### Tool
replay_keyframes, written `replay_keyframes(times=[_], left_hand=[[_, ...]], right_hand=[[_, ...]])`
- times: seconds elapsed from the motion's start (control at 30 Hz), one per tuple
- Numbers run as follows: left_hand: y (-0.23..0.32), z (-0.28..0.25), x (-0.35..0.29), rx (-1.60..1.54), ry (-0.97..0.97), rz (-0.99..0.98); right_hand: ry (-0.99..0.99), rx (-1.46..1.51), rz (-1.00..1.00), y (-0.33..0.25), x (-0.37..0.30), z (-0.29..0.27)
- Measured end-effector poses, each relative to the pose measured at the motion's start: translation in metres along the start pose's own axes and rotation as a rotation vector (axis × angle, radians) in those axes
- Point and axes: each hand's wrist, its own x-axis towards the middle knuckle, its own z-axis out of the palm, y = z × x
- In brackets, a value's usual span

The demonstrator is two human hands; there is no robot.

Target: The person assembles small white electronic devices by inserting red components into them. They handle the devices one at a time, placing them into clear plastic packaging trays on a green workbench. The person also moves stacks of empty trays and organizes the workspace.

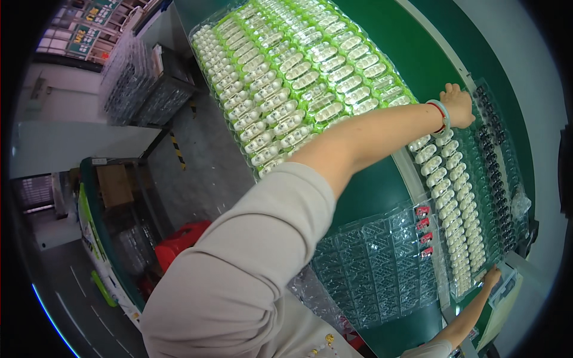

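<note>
At the far end of a clear plastic tray point(440, 197) with rows of small white oval parts point(456, 227), my left hand point(456, 106) has its fingers bent around the edge, partly hidden. My left arm stretches across the table, with a pale bangle and red cord at the wrist. Down at the tray's near end, my right hand point(492, 275) pinches the corner; its fingertips are small in view. A second clear tray point(376, 268), mostly of unfilled compartments, holds several red parts point(423, 224) along its right edge.
A large bright-green tray arrangement point(286, 89) full of white oval parts covers the table's far left. Right of my hands stands a tray of black parts point(494, 173). Stacked clear trays point(128, 74), a red object point(179, 243) and striped floor tape point(178, 150) lie beyond the table.
</note>
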Motion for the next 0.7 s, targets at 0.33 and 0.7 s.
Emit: replay_keyframes(times=[0.33, 0.7], left_hand=[[-0.140, -0.208, -0.297, -0.188, 0.874, -0.138], [-0.295, -0.158, -0.413, -0.728, 0.931, -0.757]], right_hand=[[0.459, 0.319, -0.132, -0.135, -0.094, -0.078], [-0.425, 1.194, -0.180, -0.490, -0.430, -0.128]])
